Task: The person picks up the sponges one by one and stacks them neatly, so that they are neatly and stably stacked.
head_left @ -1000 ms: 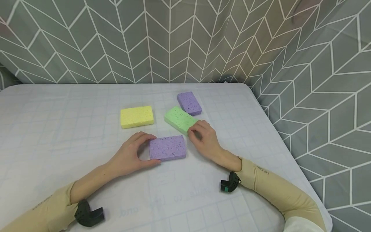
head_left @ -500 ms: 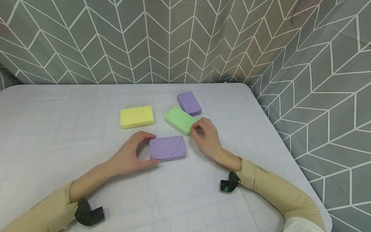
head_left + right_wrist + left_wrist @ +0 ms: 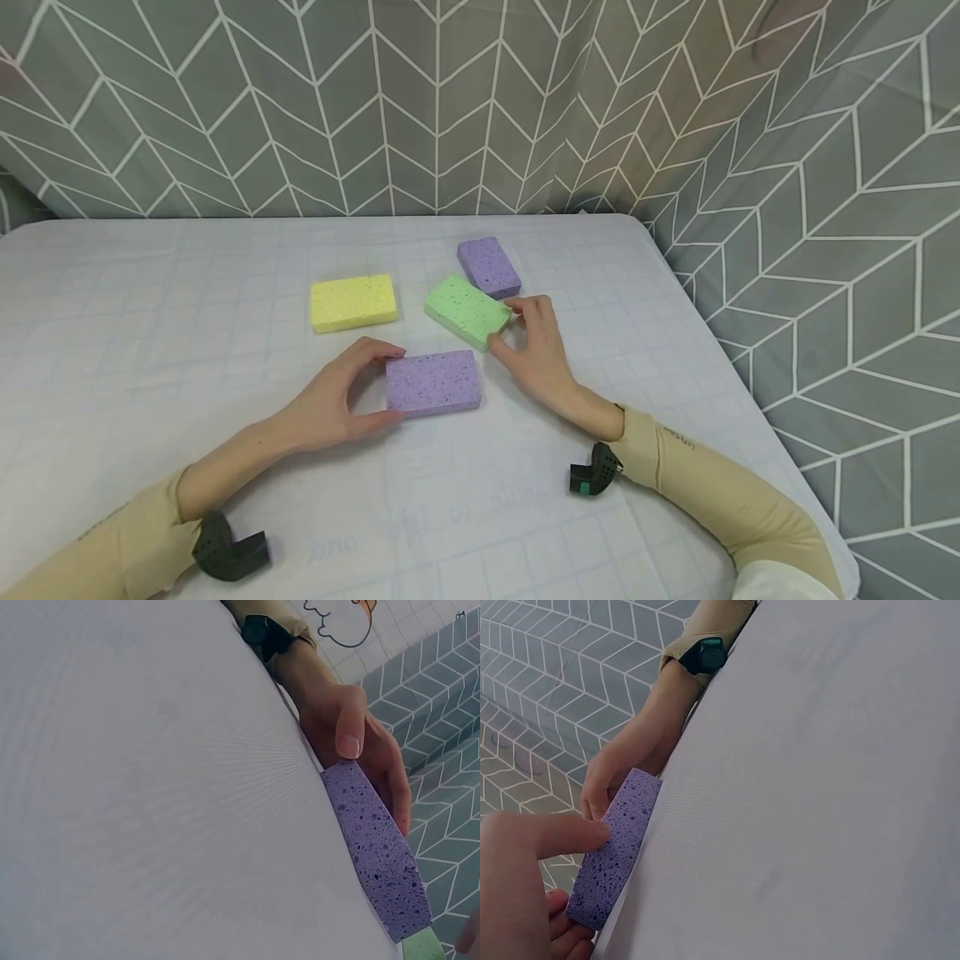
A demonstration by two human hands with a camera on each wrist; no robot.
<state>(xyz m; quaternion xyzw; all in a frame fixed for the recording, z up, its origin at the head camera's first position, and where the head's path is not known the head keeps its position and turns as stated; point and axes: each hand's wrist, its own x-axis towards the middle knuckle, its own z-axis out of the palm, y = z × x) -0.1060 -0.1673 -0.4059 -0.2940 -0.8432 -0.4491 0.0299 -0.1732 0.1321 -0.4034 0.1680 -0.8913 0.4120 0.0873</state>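
A light purple sponge (image 3: 433, 383) lies flat on the white table. My left hand (image 3: 330, 404) holds its left end, thumb along the near side and fingers at the far side; in the left wrist view the thumb rests against the pitted purple side. Behind it, a green sponge (image 3: 467, 312) lies at a slant. My right hand (image 3: 538, 354) grips its right end, with the thumb at the near corner and the fingers at the far corner. Only a bit of the green sponge (image 3: 424, 945) shows in the right wrist view.
A yellow sponge (image 3: 353, 303) lies to the left of the green one. A darker purple sponge (image 3: 489, 267) lies behind the green one, close against it. A grey patterned curtain (image 3: 465, 108) stands along the back and right of the white table (image 3: 187, 333).
My right hand's fingers have spread from a closed pinch to span the green sponge's right end. My left thumb has slid slightly left along the light purple sponge. The sponges look still.
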